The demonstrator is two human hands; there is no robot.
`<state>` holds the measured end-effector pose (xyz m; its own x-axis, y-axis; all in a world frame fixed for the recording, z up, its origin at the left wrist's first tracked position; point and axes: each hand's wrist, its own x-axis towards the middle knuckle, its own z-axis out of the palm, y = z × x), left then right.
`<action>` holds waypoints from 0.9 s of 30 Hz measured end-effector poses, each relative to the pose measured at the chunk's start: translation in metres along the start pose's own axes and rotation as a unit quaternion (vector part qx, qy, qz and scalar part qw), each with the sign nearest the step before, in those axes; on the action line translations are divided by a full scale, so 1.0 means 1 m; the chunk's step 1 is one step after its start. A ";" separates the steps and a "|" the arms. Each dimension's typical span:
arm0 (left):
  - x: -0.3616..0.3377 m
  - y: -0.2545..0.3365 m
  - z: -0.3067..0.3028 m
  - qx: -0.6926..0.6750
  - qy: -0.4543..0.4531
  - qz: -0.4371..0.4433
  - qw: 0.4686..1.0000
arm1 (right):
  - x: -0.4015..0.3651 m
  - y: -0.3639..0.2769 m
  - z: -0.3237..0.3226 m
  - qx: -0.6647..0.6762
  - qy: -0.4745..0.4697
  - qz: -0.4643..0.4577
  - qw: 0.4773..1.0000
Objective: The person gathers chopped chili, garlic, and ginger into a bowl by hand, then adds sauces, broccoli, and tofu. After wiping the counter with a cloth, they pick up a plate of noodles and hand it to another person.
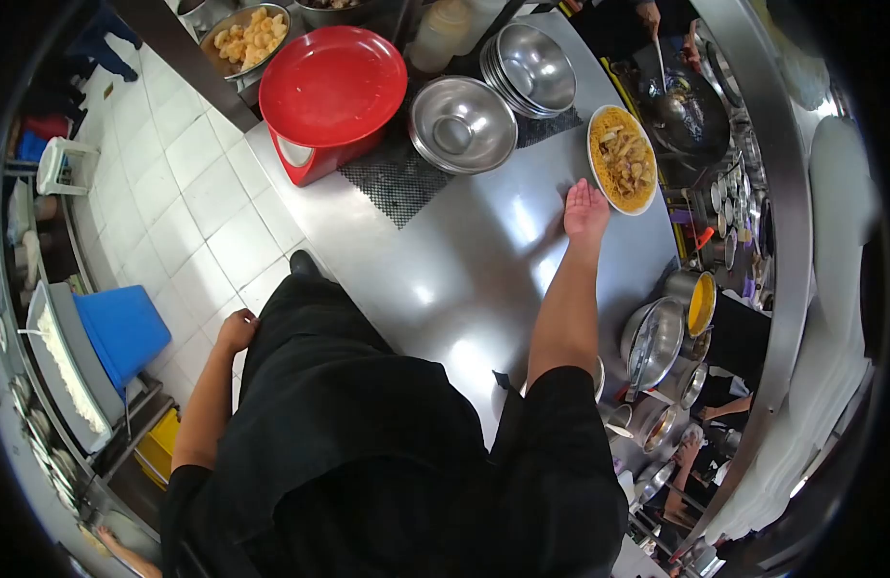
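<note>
Palm up, my right hand (586,207) reaches over the steel counter (435,279) with its fingers stretched out, open and holding nothing. Its fingertips are right by the near rim of a white oval plate (593,164). Thin yellow noodles (607,125) cover the plate, topped with brownish pieces in sauce (628,159). My left hand (238,330) hangs low beside my thigh, above the tiled floor. Its fingers are loosely curled in, with nothing visible in them.
A red round-topped scale (334,87), a steel bowl (462,125) and stacked bowls (533,69) stand along the counter's far side. Beyond the plate is a wok (690,120) with a co-worker's hand (649,13) on its ladle. A blue bin (123,332) stands left.
</note>
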<state>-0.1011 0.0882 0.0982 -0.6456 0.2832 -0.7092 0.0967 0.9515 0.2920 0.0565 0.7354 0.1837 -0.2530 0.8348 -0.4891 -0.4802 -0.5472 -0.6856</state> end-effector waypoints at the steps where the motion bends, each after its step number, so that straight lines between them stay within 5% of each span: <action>1: 0.001 0.002 -0.003 -0.003 -0.013 -0.007 1.000 | 0.002 0.000 -0.001 0.004 0.001 0.000 1.000; 27: 0.027 0.015 -0.017 0.006 -0.039 0.024 0.999 | 0.008 0.001 -0.008 0.004 -0.015 -0.001 1.000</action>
<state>-0.1301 0.1079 0.0940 -0.5794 0.3365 -0.7423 0.1362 0.9380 0.3189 0.0611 0.7417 0.1746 -0.2772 0.8379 -0.4702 -0.4880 -0.5443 -0.6823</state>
